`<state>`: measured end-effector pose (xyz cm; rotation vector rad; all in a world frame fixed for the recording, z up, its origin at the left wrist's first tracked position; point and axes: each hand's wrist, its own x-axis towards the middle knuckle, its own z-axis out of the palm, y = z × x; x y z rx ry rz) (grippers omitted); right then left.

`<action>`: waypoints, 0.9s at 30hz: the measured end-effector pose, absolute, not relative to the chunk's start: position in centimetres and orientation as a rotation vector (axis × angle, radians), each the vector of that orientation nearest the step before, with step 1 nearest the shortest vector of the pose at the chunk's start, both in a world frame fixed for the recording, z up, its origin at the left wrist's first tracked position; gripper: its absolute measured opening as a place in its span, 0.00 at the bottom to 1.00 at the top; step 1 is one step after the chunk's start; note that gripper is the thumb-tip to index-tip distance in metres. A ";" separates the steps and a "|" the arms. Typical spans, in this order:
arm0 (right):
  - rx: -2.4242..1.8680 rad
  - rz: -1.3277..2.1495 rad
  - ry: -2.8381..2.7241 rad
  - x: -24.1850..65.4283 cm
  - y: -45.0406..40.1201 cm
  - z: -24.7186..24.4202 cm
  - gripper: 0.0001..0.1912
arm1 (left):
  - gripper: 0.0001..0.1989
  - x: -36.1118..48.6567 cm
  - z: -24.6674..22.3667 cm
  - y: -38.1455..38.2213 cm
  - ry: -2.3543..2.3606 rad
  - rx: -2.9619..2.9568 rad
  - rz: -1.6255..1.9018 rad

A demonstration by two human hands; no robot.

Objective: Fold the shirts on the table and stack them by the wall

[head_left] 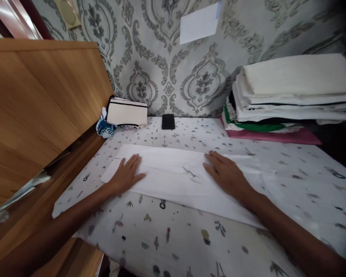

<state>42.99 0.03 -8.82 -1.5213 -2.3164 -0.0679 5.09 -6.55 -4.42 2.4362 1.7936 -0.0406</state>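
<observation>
A long folded piece of white cloth (167, 181) lies across the patterned sheet before me, with a few creases near its middle. On its left end my left hand (127, 175) rests flat, fingers and thumb apart. My right hand (226, 173) presses flat on the right part of the cloth, its fingers stretched out toward the middle. Neither hand grips anything. The cloth's far right end blends into the pale sheet, so its edge there is hard to make out.
A tall stack of folded clothes (294, 92) stands at the back right. Back left sits a smaller folded pile (127, 112) beside a wooden panel (46, 100). Between them a small black object (168, 121) lies near the wall. The printed sheet (187, 234) covers the surface.
</observation>
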 end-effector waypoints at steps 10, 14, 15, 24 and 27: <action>-1.586 -0.138 -2.248 41.9 0.3 -8.3 0.24 | 0.35 -1.5 -4.1 -5.8 1.852 2.348 0.231; -1.420 -0.031 -2.328 33.0 -2.9 -4.5 0.18 | 0.29 -4.1 -2.4 0.9 1.911 2.226 0.437; -1.311 0.065 -2.399 29.8 -4.0 -3.5 0.16 | 0.27 -4.6 -2.2 2.7 1.914 2.211 0.429; -0.816 0.325 -2.818 13.4 -8.6 -2.5 0.09 | 0.11 -5.7 -2.9 9.3 1.685 2.238 0.261; -0.851 0.325 -2.803 13.0 -8.3 -2.9 0.09 | 0.06 -6.0 -3.1 9.5 1.685 2.240 0.277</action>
